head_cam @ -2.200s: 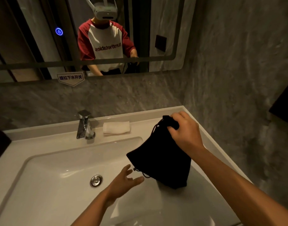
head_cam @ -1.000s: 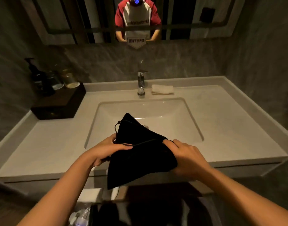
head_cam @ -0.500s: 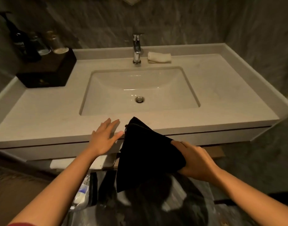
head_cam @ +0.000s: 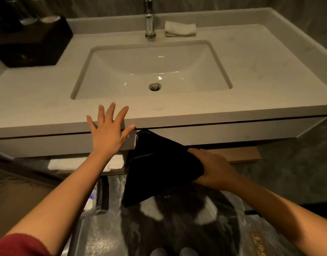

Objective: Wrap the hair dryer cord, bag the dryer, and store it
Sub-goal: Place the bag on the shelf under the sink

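Black bag clamped in rt hand below vanity front; lt hand splayed, empty.

My arms are bare to the elbow. A dark red sleeve covers my upper left arm.

Black drawstring bag (bulging, tilted) below the vanity front, in right hand
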